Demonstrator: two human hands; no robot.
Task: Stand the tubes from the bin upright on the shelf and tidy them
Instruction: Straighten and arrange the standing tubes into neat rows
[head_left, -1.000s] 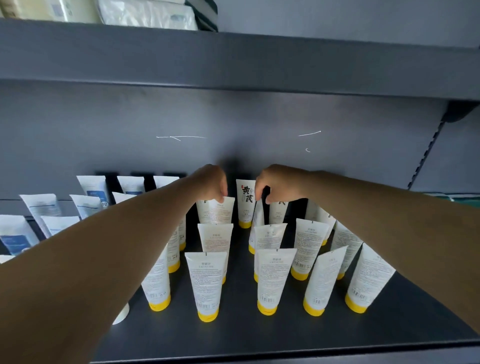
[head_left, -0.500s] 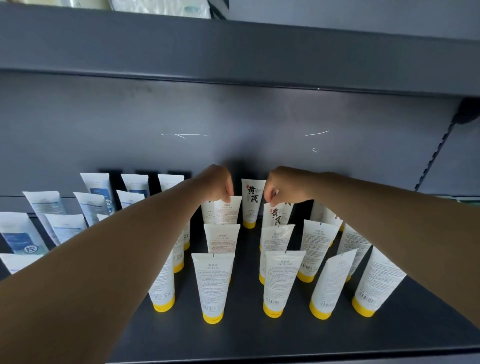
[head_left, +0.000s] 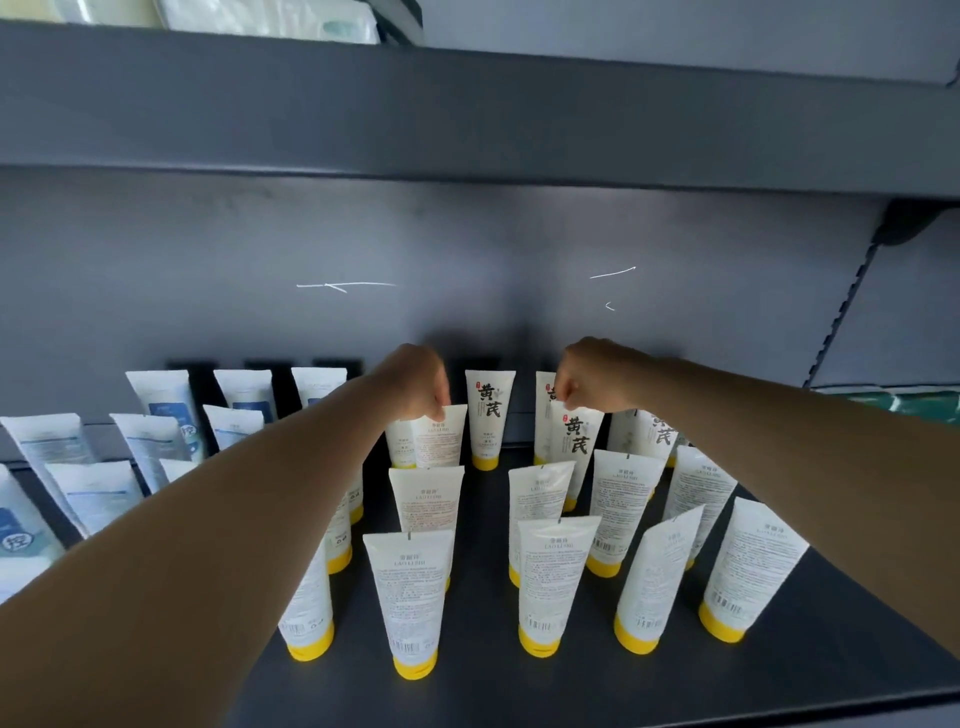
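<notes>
At nine o'clock on the dark shelf (head_left: 779, 675), blue-labelled tubes (head_left: 161, 415) stand upright in rows. Toward eleven o'clock the left hand (head_left: 415, 382) reaches deep, its fingers pinched closed on the crimped top of a back-row yellow-capped tube (head_left: 439, 436) showing its small-print side. At twelve o'clock a tube with large black characters (head_left: 489, 415) stands free between the hands. Toward one o'clock the right hand (head_left: 587, 376) is curled closed, pinching the top of another character-faced tube (head_left: 576, 447). Nearer, from five to seven o'clock, more yellow-capped tubes (head_left: 410, 603) stand cap-down.
</notes>
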